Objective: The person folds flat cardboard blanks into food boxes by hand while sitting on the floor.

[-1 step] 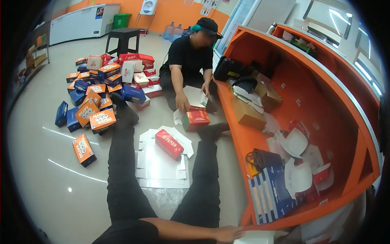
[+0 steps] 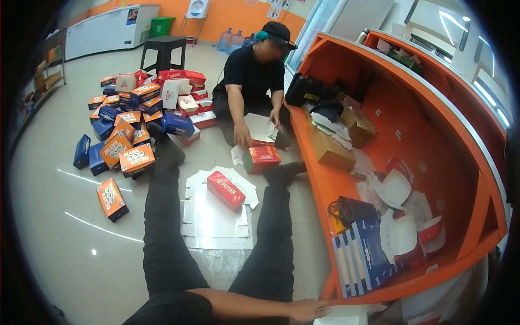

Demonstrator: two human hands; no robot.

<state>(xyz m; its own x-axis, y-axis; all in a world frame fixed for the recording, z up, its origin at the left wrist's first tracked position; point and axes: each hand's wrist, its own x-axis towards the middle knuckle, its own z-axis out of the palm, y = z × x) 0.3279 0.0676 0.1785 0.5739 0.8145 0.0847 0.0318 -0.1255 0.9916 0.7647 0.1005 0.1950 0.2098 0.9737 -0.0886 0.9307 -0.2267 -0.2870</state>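
Observation:
My left arm crosses my lap from the lower edge toward the right. My left hand (image 2: 311,310) is at the edge of some white card (image 2: 349,314) beside the orange shelf's near corner. Its fingers are small and smeared, so I cannot tell whether they grip the card. My right hand is out of view. Between my outstretched legs lies a stack of flat white box blanks (image 2: 214,222), with a closed red carton (image 2: 226,190) on top. Under the stack's near edge is a clear plastic bag (image 2: 219,265).
Folded blue, orange and red boxes (image 2: 135,122) are heaped left of my foot. Facing me, a seated person (image 2: 252,81) handles a white-and-red box (image 2: 260,130) behind a red-green carton (image 2: 261,159). The orange shelf (image 2: 319,189) on the right holds blue blanks (image 2: 365,254) and white pieces.
My left hand has shifted very slightly to the right at the white card. Everything else looks the same.

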